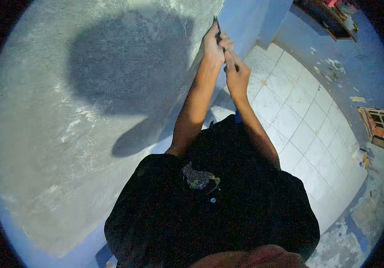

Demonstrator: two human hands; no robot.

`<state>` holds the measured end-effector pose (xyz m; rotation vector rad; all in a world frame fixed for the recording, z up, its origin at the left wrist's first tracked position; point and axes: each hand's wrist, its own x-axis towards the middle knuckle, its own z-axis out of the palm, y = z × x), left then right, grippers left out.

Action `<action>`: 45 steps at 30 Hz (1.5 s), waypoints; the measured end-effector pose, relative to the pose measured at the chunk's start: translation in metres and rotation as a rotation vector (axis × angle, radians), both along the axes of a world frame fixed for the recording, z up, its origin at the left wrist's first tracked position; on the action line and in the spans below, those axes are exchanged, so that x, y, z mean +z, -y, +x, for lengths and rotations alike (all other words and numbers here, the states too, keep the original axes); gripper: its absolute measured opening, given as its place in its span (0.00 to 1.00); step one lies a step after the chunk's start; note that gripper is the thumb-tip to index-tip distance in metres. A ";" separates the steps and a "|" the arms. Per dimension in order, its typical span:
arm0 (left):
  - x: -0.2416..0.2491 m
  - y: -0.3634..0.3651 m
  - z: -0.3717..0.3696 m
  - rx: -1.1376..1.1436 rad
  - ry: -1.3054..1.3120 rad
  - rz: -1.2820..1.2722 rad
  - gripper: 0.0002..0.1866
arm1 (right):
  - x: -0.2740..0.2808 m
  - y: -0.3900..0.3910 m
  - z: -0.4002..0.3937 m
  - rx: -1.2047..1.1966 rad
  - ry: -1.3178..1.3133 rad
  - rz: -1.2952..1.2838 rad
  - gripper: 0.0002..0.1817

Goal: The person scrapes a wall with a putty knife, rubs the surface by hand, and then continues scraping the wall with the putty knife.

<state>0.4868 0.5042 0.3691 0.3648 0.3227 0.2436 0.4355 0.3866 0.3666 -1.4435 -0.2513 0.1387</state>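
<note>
My left hand [213,43] is raised at the top centre, close to the edge where the grey plaster meets the blue wall. Its fingers are closed round a thin dark tool [218,32], whose tip points up. Just below and to the right, my right hand [236,67] is closed, with its fingers near the lower part of the tool and a small dark piece showing at its palm. What exactly the right hand grips is too small to make out. The grey plastered wall [35,134] is beside both hands, on the left.
White floor tiles [290,111] extend at the right. A wooden shelf [328,22] holding small items hangs at the upper right. A wooden-framed opening [379,125] and peeling blue wall [357,67] are at the far right. Shadows fall on the plaster.
</note>
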 end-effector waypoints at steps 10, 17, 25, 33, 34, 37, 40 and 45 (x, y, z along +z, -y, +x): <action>-0.027 0.001 -0.064 -0.005 0.080 0.057 0.20 | -0.024 0.003 -0.054 0.047 -0.060 -0.040 0.17; -0.040 -0.001 -0.064 0.006 0.104 0.003 0.20 | -0.023 0.005 -0.056 0.022 -0.057 -0.052 0.16; -0.033 -0.004 -0.061 -0.038 0.126 -0.039 0.20 | -0.013 0.010 -0.049 0.113 -0.165 -0.115 0.18; -0.004 0.005 -0.024 0.081 -0.028 0.087 0.19 | -0.003 0.001 -0.014 0.059 -0.150 -0.042 0.19; -0.002 0.009 -0.018 0.084 -0.006 0.124 0.17 | -0.006 0.001 -0.006 0.021 -0.125 -0.034 0.18; -0.004 0.011 -0.010 0.075 0.013 0.025 0.18 | -0.003 0.005 0.004 0.057 -0.175 -0.010 0.18; -0.005 0.019 -0.028 0.106 0.010 0.052 0.20 | -0.017 0.013 -0.008 0.084 -0.099 -0.090 0.16; -0.015 0.017 -0.060 0.085 -0.030 0.025 0.22 | -0.026 0.019 -0.036 0.152 -0.161 -0.060 0.17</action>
